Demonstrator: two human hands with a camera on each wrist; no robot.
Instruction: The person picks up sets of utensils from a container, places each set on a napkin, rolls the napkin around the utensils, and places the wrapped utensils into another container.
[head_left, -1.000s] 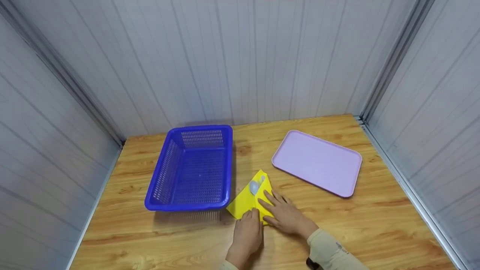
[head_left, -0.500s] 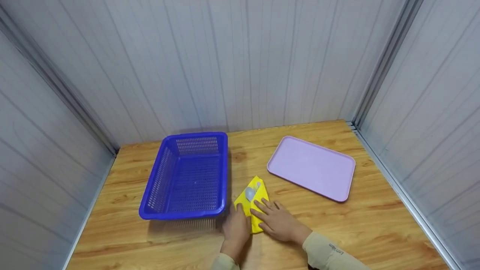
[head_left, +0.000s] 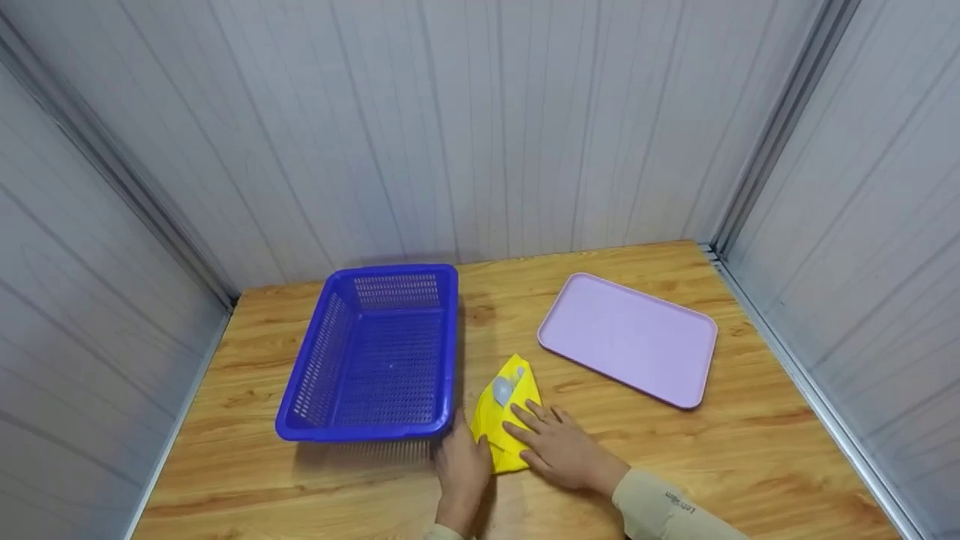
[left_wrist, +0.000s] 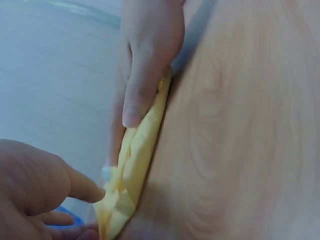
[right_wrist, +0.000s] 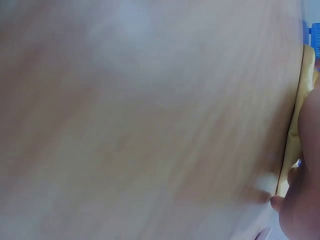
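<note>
A folded yellow napkin (head_left: 489,414) lies on the table in the head view. From its fold peek a pale grey spoon's bowl (head_left: 502,390) and a second pale utensil's tip (head_left: 520,372), probably a fork; their handles are covered. My right hand (head_left: 561,450) rests flat on the napkin's right side with fingers spread. At the left edge is my left hand (head_left: 463,463), its thumb on the napkin and its fingers along the outside of that edge. The left wrist view shows the left thumb (left_wrist: 82,187) against the yellow cloth (left_wrist: 142,155), the other fingers lower beside it, pinching the edge.
Close to the left hand stands a blue perforated plastic basket (head_left: 450,360). A pale purple tray (head_left: 630,337) lies at the back right on the wooden table (head_left: 247,480). Panelled walls (head_left: 480,135) enclose the back and both sides.
The napkin's left corner has been folded inward, making it narrower. My left hand has shifted from the napkin's lower edge to its left edge, while the right hand keeps pressing.
</note>
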